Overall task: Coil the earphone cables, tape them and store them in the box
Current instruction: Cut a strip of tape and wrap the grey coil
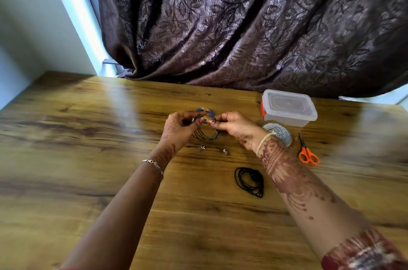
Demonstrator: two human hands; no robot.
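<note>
Over the middle of the wooden table [88, 159], both hands hold a coiled grey earphone cable [206, 136]. My left hand [181, 128] grips the coil's left side. At the top right of the coil, my right hand [234, 126] pinches a small piece of tape. Blue parts of the cable [210, 112] show above the fingers, and two earbuds [225, 151] hang below the coil. A second, black coiled cable [249, 181] lies on the table under my right forearm. The clear lidded box [289, 108] stands at the back right, closed.
A roll of clear tape [281, 133] lies just behind my right wrist, in front of the box. Orange-handled scissors [306, 152] lie to its right. A dark patterned curtain [242, 27] hangs along the table's far edge. A pale wall [26, 27] is at left.
</note>
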